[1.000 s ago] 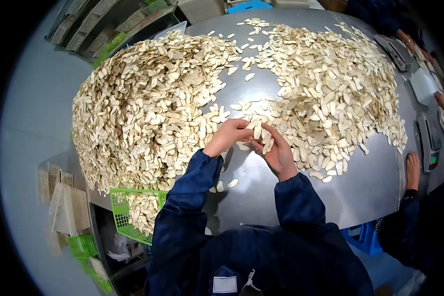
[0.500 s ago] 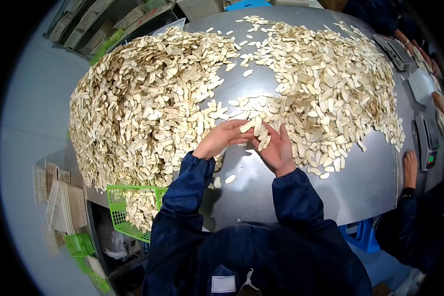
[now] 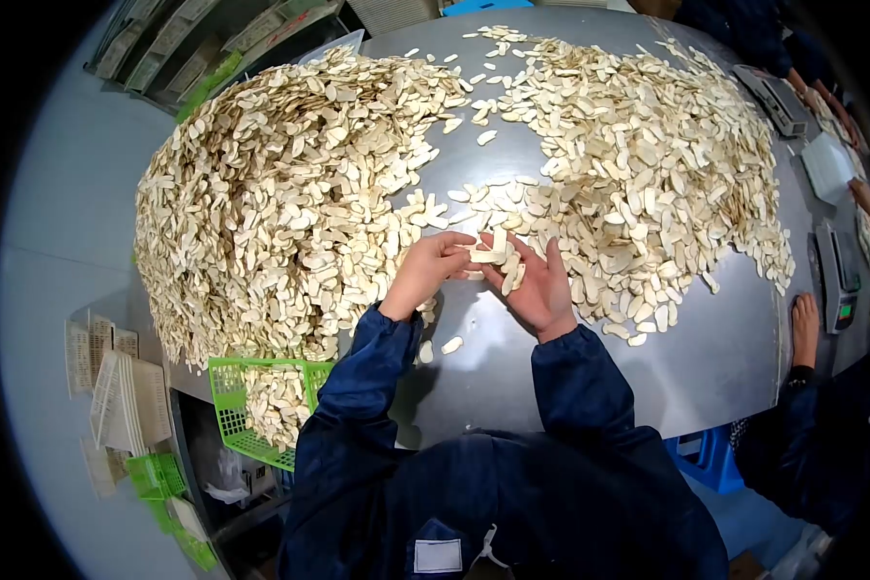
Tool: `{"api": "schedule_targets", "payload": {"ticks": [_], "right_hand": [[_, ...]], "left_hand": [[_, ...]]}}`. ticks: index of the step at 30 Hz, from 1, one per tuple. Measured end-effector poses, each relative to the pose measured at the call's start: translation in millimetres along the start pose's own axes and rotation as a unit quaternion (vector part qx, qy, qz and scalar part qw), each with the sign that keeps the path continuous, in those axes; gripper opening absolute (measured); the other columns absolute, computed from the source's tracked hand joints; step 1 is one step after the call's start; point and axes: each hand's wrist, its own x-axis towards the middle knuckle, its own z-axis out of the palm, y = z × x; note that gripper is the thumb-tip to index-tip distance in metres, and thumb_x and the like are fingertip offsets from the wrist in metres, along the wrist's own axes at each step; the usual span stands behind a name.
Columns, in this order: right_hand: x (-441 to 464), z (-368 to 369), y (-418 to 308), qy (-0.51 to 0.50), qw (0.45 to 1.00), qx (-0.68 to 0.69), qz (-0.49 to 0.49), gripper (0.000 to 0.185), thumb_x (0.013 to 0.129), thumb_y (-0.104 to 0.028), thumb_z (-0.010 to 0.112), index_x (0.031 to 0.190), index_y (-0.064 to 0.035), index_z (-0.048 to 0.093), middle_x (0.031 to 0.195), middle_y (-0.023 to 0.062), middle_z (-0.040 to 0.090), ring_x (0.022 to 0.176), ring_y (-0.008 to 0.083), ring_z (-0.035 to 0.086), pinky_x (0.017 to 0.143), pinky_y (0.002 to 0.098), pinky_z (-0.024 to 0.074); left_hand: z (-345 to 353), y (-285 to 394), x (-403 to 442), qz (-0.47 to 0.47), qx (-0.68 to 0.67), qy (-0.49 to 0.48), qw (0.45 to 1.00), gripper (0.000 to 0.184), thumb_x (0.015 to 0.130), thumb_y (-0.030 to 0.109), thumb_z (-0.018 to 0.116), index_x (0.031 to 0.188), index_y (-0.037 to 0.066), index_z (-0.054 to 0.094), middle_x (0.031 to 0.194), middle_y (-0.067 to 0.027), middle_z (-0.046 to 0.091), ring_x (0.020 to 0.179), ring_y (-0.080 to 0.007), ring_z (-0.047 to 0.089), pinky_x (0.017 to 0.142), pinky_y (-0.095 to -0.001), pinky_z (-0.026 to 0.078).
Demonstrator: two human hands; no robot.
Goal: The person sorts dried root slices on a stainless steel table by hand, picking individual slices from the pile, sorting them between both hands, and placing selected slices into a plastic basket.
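Between the fingertips of my left hand [image 3: 423, 274] is one end of a pale dried slice [image 3: 489, 257], an oblong piece held nearly level. My right hand [image 3: 541, 292] is turned palm up beside it, thumb spread, cradling several loose slices [image 3: 513, 275] on its fingers. Both hands are close together above the metal table, between two heaps of the same slices. The large left heap [image 3: 261, 213] rises higher, with a browner middle. On the right, the other heap [image 3: 648, 174] spreads wide and comes close to my right fingers.
A green basket [image 3: 230, 411] partly filled with slices stands at the table's left front edge. Stray slices [image 3: 451, 345] lie on the metal table [image 3: 474, 396]. Along the right side are scales [image 3: 838, 275], a white tray [image 3: 826, 169] and co-workers' hands [image 3: 804, 329]. Crates [image 3: 130, 406] stack at left.
The slice at my left fingertips has swung from slanted to nearly level. My left fingers have shifted slightly; my right hand stays almost in place.
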Motion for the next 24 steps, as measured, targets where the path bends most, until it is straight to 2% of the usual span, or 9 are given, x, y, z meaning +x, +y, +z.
{"api": "schedule_targets", "payload": {"ticks": [6,9,12,13,16,17,20,21,24], "right_hand": [[1,3,2,0.012,1.0,-0.008,-0.001,0.073,0.097,-0.055,0.024,0.14,0.0042,0.029,0.141,0.0248,0.035,0.132,0.034,0.037,0.109,0.0457,0.0317],[0,1,1,0.008,1.0,-0.011,0.002,0.068,0.098,-0.052,0.027,0.138,0.0033,0.031,0.14,0.0229,0.038,0.13,0.0326,0.039,0.107,0.0455,0.0343],[2,-12,-1,0.034,0.995,-0.089,-0.029,0.059,0.099,-0.044,0.034,0.135,0.0018,0.036,0.135,0.0197,0.045,0.125,0.0299,0.045,0.104,0.0449,0.0376],[2,-10,0,0.052,0.992,-0.107,-0.045,0.047,0.098,-0.035,0.044,0.129,-0.0009,0.045,0.123,0.0148,0.055,0.112,0.0246,0.054,0.094,0.0415,0.045],[1,-8,-3,0.094,0.985,-0.142,-0.032,0.04,0.095,-0.031,0.051,0.124,-0.0031,0.051,0.11,0.0111,0.061,0.098,0.0203,0.059,0.08,0.0368,0.0488],[0,-5,0,0.161,0.974,-0.151,-0.049,0.026,0.093,-0.028,0.056,0.105,-0.0053,0.058,0.09,0.0066,0.061,0.078,0.0155,0.057,0.059,0.0287,0.0458],[-1,-20,-6,0.047,0.975,-0.216,-0.012,0.019,0.092,-0.026,0.058,0.086,-0.0087,0.052,0.076,0.0034,0.053,0.065,0.0133,0.049,0.048,0.0238,0.0377],[-1,-8,-1,0.083,0.967,-0.239,-0.029,0.027,0.09,-0.024,0.061,0.075,-0.0106,0.042,0.069,0.0013,0.044,0.057,0.0107,0.041,0.04,0.0203,0.0297],[-2,-9,-3,0.062,0.969,-0.238,0.008,0.024,0.09,-0.02,0.061,0.077,-0.0105,0.043,0.069,0.0014,0.045,0.055,0.0101,0.041,0.039,0.0194,0.0285]], "left_hand": [[2,-7,0,0.042,0.036,0.021,0.998,0.023,0.089,0.007,0.059,0.11,-0.003,0.058,0.092,-0.0063,0.066,0.083,-0.0096,0.064,0.072,-0.0214,0.051],[2,-8,-1,0.031,0.017,0.026,0.999,0.02,0.088,0.007,0.06,0.106,-0.002,0.06,0.089,-0.005,0.066,0.079,-0.0096,0.063,0.072,-0.0219,0.051],[-1,-9,-3,0.045,-0.009,0.026,0.999,0.017,0.088,0.006,0.059,0.103,-0.001,0.06,0.089,-0.0033,0.065,0.081,-0.0094,0.062,0.073,-0.0223,0.051],[0,-8,-5,0.054,-0.021,0.029,0.998,0.016,0.088,0.005,0.059,0.103,-0.001,0.06,0.09,-0.003,0.064,0.082,-0.0091,0.062,0.074,-0.0223,0.051],[1,-5,-9,0.083,-0.049,0.032,0.995,0.013,0.088,0.002,0.059,0.1,0.0,0.06,0.093,-0.0024,0.063,0.086,-0.0087,0.061,0.076,-0.0222,0.05],[1,-5,-10,0.093,-0.054,0.031,0.994,0.013,0.087,0.001,0.059,0.1,0.0,0.06,0.095,-0.0024,0.063,0.088,-0.0087,0.061,0.077,-0.0221,0.05],[3,-6,-9,0.129,-0.06,0.027,0.99,0.015,0.086,-0.002,0.059,0.101,-0.001,0.06,0.101,-0.0034,0.061,0.092,-0.0094,0.059,0.081,-0.0223,0.049],[4,-6,-9,0.141,-0.061,0.025,0.988,0.016,0.085,-0.003,0.059,0.101,-0.001,0.06,0.103,-0.0038,0.06,0.093,-0.0097,0.059,0.083,-0.0225,0.048],[7,-5,-10,0.175,-0.064,0.026,0.982,0.018,0.084,-0.003,0.06,0.102,-0.003,0.062,0.102,-0.0051,0.062,0.094,-0.0105,0.06,0.082,-0.0233,0.049]]}}
